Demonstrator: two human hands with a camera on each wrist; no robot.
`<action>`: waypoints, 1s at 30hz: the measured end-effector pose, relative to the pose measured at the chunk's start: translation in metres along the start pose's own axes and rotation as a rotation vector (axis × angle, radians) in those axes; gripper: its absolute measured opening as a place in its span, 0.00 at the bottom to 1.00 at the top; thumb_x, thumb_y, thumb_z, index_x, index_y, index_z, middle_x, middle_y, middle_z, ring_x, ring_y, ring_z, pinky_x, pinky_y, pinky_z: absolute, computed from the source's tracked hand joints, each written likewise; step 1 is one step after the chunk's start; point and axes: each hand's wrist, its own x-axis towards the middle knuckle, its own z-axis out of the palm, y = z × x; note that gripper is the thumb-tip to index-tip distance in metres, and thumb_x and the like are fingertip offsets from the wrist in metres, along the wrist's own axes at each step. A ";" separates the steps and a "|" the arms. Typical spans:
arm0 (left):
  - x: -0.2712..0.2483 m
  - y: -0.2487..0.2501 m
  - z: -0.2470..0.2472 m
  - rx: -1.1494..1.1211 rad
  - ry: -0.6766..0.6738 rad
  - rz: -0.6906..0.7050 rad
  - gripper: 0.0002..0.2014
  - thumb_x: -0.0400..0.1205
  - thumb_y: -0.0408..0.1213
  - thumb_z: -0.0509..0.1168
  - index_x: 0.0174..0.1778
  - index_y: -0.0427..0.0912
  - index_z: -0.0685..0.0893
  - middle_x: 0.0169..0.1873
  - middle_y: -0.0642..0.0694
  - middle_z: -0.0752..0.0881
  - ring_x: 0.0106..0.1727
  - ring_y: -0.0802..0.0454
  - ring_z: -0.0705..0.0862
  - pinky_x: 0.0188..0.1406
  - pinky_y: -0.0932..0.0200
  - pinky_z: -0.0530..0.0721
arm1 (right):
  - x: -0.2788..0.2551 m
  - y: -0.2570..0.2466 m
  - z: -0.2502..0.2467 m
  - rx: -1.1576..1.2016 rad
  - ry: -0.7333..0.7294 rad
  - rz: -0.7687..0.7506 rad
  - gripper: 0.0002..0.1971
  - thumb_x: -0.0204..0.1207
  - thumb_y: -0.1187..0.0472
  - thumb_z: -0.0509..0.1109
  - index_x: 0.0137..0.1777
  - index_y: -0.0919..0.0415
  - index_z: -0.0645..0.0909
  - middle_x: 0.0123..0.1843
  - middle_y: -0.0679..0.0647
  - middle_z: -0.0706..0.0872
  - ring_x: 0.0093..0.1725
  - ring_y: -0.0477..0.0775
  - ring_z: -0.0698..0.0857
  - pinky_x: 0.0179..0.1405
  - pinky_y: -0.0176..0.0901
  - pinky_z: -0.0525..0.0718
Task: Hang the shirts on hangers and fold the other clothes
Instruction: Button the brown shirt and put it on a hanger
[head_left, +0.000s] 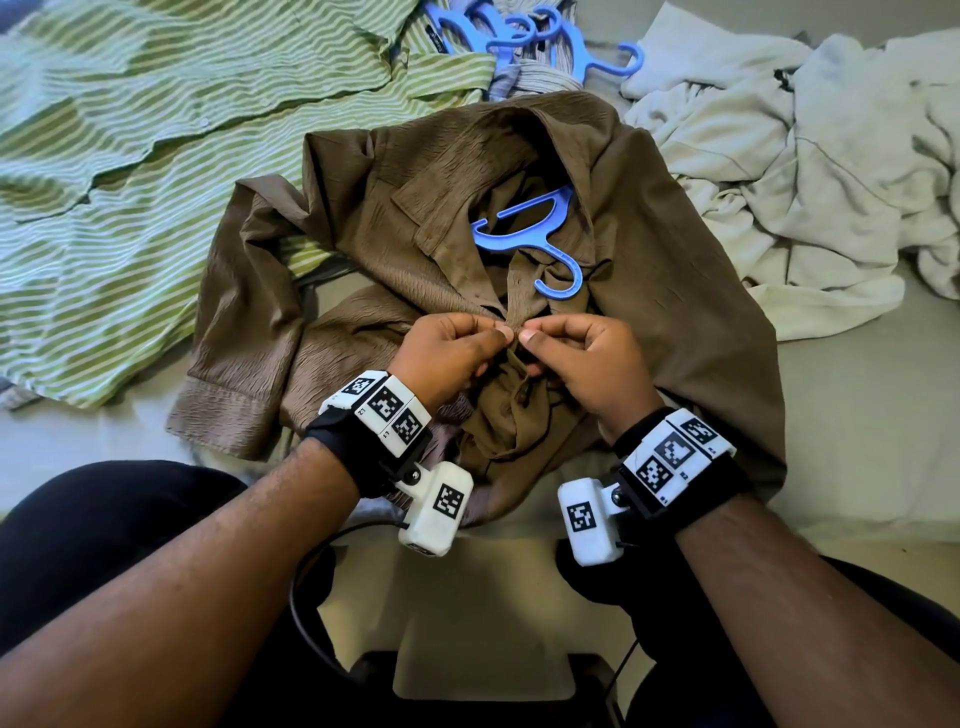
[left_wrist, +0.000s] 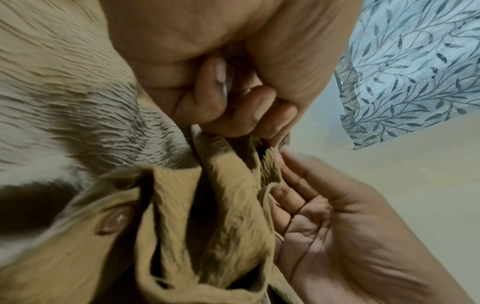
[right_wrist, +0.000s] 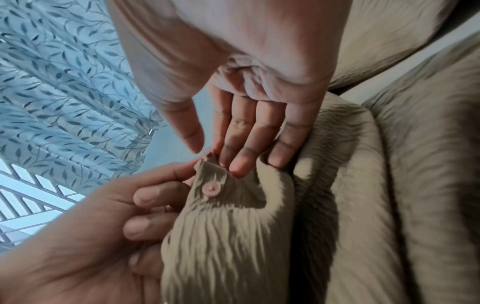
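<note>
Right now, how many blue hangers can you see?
At least 4: one hanger lies inside the brown shirt; three or more overlap in a pile beyond it, so some may be hidden.

Brown shirt (head_left: 395, 208), centre of head view: plain olive-brown, crinkled texture, no print. Its button (right_wrist: 211, 188) reads pinkish-brown in the right wrist view. Hanger (head_left: 540, 236) inside its collar: light blue. Spare hangers (head_left: 519, 36) at 12 o'clock: the same light blue. Striped shirt (head_left: 130, 156) at 10 o'clock: green with thin white stripes. Crumpled garment (head_left: 810, 171) at 2 o'clock: plain off-white. Curtain (left_wrist: 415, 72) in the left wrist view: pale blue-grey with a dark leaf-and-vine pattern. Wrist bands (head_left: 387, 415): black, carrying white blocks with black square markers.
</note>
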 end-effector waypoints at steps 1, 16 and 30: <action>-0.001 0.001 0.000 0.002 -0.005 -0.004 0.07 0.86 0.36 0.71 0.54 0.37 0.91 0.16 0.55 0.75 0.16 0.63 0.68 0.16 0.72 0.68 | 0.000 0.000 0.000 -0.004 -0.002 0.013 0.02 0.81 0.65 0.78 0.51 0.61 0.92 0.42 0.58 0.95 0.37 0.51 0.92 0.39 0.40 0.88; -0.030 -0.012 0.004 1.048 -0.313 0.395 0.09 0.81 0.52 0.69 0.45 0.52 0.91 0.36 0.53 0.89 0.39 0.50 0.86 0.44 0.56 0.85 | -0.001 0.008 0.002 -1.114 0.077 -0.102 0.23 0.69 0.38 0.77 0.60 0.48 0.88 0.53 0.51 0.92 0.59 0.61 0.89 0.53 0.50 0.86; 0.004 -0.032 0.003 0.726 -0.045 -0.022 0.11 0.88 0.47 0.56 0.63 0.58 0.80 0.37 0.51 0.94 0.30 0.46 0.91 0.42 0.54 0.91 | -0.004 0.009 -0.009 -1.307 0.138 -0.174 0.12 0.76 0.51 0.66 0.48 0.56 0.87 0.52 0.57 0.87 0.47 0.66 0.88 0.37 0.47 0.75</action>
